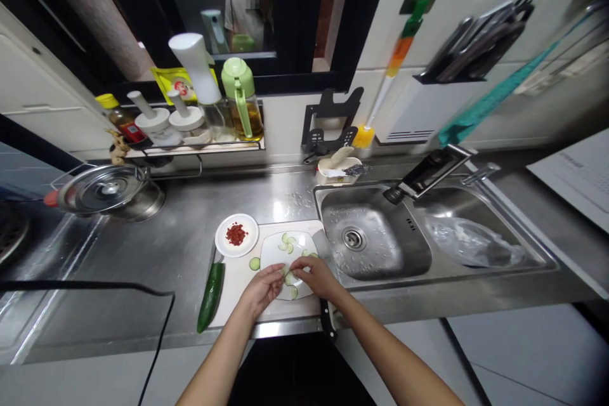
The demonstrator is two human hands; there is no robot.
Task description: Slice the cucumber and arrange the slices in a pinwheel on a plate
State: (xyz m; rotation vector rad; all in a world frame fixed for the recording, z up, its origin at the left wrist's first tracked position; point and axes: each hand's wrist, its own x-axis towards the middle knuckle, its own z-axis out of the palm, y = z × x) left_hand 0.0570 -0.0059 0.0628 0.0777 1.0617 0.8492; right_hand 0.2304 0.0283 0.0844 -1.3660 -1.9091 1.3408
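Above a white squarish plate [271, 247], my left hand [264, 288] and my right hand [316, 276] meet, fingertips pinched on a thin pale-green cucumber slice [287, 271]. More cucumber pieces [286, 243] lie on the plate, some curved and set in a small pattern. The plate rests on a pale cutting board [238, 295]. A single round slice [254, 263] sits on the board left of the plate. Along the board's left edge lies a dark green cucumber [210, 298]. A knife with a black handle [327, 320] is under my right wrist, its blade partly hidden.
A small white plate with chopped red pieces [236, 235] stands at the board's upper left. To the right is a steel sink [375, 235] with a black faucet [423, 174]. A lidded pot [111, 193] stands far left. Bottles [242, 98] line a shelf; a black cable [162, 330] hangs front left.
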